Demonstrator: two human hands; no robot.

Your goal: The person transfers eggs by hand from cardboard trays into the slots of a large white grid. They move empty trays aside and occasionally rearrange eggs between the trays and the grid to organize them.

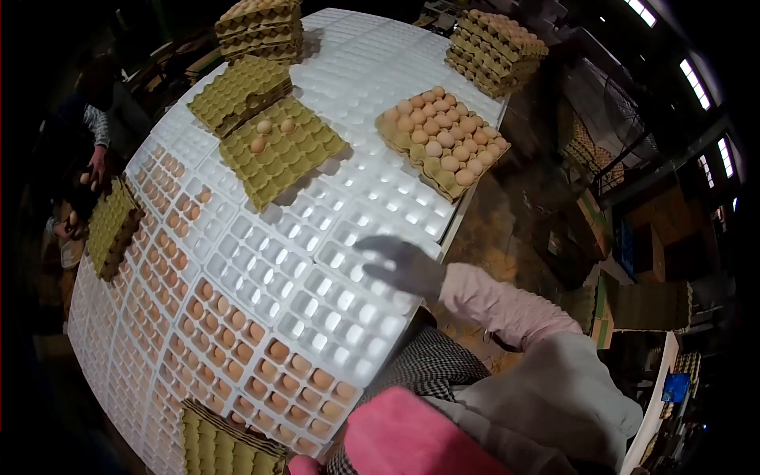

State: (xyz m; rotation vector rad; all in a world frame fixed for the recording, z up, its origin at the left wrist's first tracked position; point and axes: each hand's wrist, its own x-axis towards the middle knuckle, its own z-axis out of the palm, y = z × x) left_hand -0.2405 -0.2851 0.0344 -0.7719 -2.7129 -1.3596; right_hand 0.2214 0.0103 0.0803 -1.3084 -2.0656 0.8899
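While R hand (400, 265) nr foam trays (336, 313), cartons (305, 154) beyond.

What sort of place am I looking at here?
Probably an egg-packing room: rows of white moulded trays, some filled with eggs, and stacks of egg-laden fibre flats at the far end.
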